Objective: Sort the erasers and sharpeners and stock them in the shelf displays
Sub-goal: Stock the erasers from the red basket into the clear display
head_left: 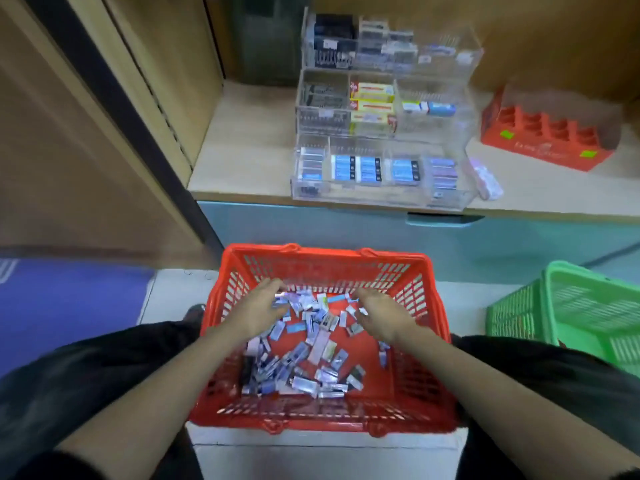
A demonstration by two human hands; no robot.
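Left hand point(263, 308), right hand point(381, 315) seemingly inside basket point(420, 292).

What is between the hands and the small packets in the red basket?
Nothing visible. The left hand and right hand are inside the basket, right over the packets. The space from the basket up to the clear display on the shelf also looks open.

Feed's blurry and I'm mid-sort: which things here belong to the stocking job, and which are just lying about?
Job: red basket, loose erasers and sharpeners in it, clear shelf display, left hand, right hand.
Lying about: green basket, orange tray, wrapped packet beside the display.
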